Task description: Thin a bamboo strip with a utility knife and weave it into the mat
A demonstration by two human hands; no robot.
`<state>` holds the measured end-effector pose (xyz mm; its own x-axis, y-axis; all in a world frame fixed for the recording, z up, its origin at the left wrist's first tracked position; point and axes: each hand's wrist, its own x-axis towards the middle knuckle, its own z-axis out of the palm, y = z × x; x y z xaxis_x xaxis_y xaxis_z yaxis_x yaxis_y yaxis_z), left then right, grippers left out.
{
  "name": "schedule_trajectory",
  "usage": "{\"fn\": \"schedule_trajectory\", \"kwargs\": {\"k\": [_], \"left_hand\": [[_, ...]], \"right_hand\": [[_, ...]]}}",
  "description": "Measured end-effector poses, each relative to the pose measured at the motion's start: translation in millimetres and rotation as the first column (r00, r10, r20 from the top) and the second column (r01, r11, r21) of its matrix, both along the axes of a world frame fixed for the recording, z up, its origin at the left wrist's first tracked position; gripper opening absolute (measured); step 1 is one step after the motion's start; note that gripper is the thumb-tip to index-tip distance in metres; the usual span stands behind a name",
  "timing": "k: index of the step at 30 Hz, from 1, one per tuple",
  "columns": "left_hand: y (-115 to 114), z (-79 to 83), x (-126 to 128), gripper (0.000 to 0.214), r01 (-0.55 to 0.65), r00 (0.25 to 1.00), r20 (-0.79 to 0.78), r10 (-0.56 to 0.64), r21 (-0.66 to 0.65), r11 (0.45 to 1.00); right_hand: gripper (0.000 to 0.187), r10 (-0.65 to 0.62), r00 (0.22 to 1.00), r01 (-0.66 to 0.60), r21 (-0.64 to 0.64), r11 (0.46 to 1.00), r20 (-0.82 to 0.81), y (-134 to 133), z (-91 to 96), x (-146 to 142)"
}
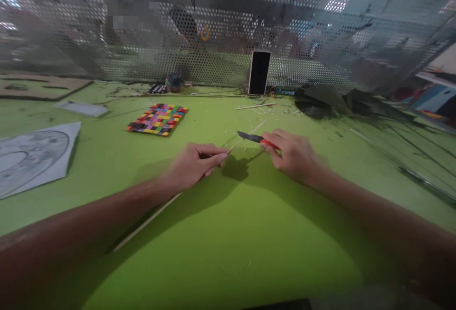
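Observation:
My left hand (196, 163) is closed around a long thin pale stick (149, 218) that runs from near the table's front left up past my fingers toward the middle. My right hand (292, 154) grips a knife (249, 137) with a dark blade and an orange-red handle. The blade points left and rests against the stick's far part, just beyond my left fingertips. Both hands hover low over the green table (228, 253).
A colourful woven mat (157, 119) lies at mid left. A phone (259, 72) leans upright against the perforated metal screen at the back. Grey paper sheets (33, 155) lie at left, dark leaves (327, 98) at back right, and stick shavings are scattered near the phone.

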<state>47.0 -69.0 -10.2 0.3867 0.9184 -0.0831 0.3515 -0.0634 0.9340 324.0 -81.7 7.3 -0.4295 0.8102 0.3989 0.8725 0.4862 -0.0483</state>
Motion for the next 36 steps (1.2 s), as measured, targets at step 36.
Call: {"fn": "schedule_trajectory", "kwargs": {"k": [36], "left_hand": [[-2.8, 2.6, 0.8, 0.035, -0.026, 0.999, -0.032, 0.027, 0.038, 0.999]], "right_hand": [[0.042, 0.011, 1.000, -0.012, -0.031, 0.999, -0.017, 5.7, -1.7, 5.1]]}}
